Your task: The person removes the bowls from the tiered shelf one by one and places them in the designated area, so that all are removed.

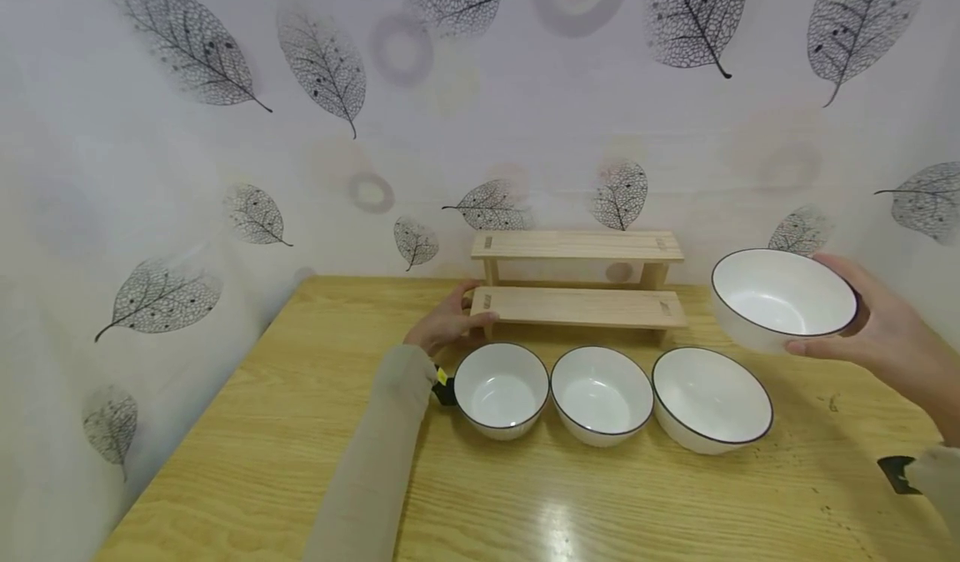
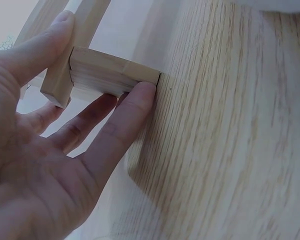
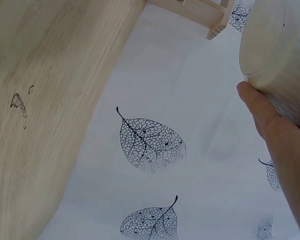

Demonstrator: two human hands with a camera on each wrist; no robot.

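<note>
A two-tier wooden shelf rack (image 1: 577, 306) stands at the back of the table. My left hand (image 1: 447, 318) holds its lower tier at the left end. In the left wrist view the thumb lies on the plank and the fingers touch the short wooden leg (image 2: 110, 70). At the right, my right hand (image 1: 885, 328) grips a white bowl (image 1: 780, 299) with a dark rim, raised above the table. Three similar bowls sit in a row before the rack: a left bowl (image 1: 501, 391), a middle bowl (image 1: 602, 395) and a larger right bowl (image 1: 711, 399).
The wood-grain table (image 1: 300, 429) carries the rack and the row of bowls. Behind it hangs a pale cloth (image 1: 315, 178) printed with leaves, close to the rack's back. Dark marks (image 3: 18, 106) show on the tabletop at the right.
</note>
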